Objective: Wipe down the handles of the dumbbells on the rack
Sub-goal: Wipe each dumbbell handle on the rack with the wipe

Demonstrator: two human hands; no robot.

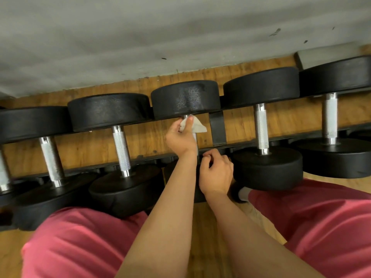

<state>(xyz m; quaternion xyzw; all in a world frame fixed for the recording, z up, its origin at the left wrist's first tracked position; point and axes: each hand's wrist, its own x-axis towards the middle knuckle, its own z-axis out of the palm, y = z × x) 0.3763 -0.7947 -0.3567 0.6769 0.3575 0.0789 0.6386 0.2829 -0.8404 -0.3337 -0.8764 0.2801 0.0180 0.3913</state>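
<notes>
The left hand [179, 137] grips a white cloth [197, 126] round the far end of the black dumbbell's steel handle [197, 146], which runs back toward the curled right hand [216, 173], whose hold is unclear.

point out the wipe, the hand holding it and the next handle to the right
wipe [198, 126], head view, loose white corner right of the fingers
left hand [180, 139], head view, back of the hand
next handle [261, 127], head view, knurled middle of the bar

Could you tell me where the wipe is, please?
Centre of the head view: the left hand grips the wipe around the middle dumbbell's handle, beside its far head.
</notes>
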